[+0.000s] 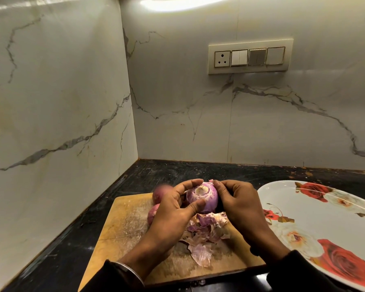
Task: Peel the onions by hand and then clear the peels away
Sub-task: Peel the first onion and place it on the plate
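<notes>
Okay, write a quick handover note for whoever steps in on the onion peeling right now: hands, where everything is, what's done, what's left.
Left hand: grips the peeled onion, thumb across its front.
Right hand: fingers curled at the onion's top right, pinching a last bit of skin there.
The onion is held above the cutting board, its skin nearly all off.
Two unpeeled onions lie on the board behind the left hand.
Loose peels are piled on the board under the hands.
The floral plate sits to the right on the counter.
Left: finish this onion, peel the other two, clear the peels.
</notes>
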### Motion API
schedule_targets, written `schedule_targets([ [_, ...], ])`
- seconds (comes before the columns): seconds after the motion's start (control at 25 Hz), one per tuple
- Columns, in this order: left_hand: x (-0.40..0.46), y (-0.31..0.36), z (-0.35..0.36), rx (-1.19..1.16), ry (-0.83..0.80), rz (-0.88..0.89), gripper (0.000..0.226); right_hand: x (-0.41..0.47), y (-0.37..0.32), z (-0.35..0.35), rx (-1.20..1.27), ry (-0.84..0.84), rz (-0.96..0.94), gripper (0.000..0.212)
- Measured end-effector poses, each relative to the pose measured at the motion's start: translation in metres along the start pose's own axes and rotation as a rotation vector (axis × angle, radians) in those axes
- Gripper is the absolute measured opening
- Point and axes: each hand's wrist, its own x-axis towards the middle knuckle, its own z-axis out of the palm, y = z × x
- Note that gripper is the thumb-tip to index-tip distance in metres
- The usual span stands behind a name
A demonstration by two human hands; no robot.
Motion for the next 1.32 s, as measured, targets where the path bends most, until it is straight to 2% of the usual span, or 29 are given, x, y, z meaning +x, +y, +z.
schedule_targets([
  [0.16,0.000,0.000,0.000,-0.015,-0.006,-0.008,0.042,0.001,0.002,0.000,0.000,0.027,-0.003,0.016],
  [0.32,0.002,-0.001,-0.001,-0.127,0.025,-0.025,0.046,-0.002,-0.007,0.001,0.348,-0.125,0.195,0.021],
  [0.44,0.003,-0.001,-0.002,-0.184,0.035,-0.041,0.049,-0.004,-0.011,0.002,0.455,-0.210,0.288,0.020],
  [0.8,0.002,-0.001,0.000,-0.202,0.025,-0.059,0.047,-0.002,0.005,0.007,0.000,-0.023,-0.010,0.021],
  [1.08,0.003,0.002,0.002,-0.308,-0.003,-0.138,0.042,-0.001,0.004,0.004,-0.125,0.031,-0.139,0.019],
  [1.24,0.001,0.001,0.001,-0.250,-0.007,-0.131,0.058,-0.004,0.002,0.005,-0.109,0.024,-0.187,0.013],
  [1.32,0.001,0.003,0.000,-0.289,0.006,-0.132,0.059,-0.002,0.002,0.005,-0.058,0.026,-0.161,0.013],
])
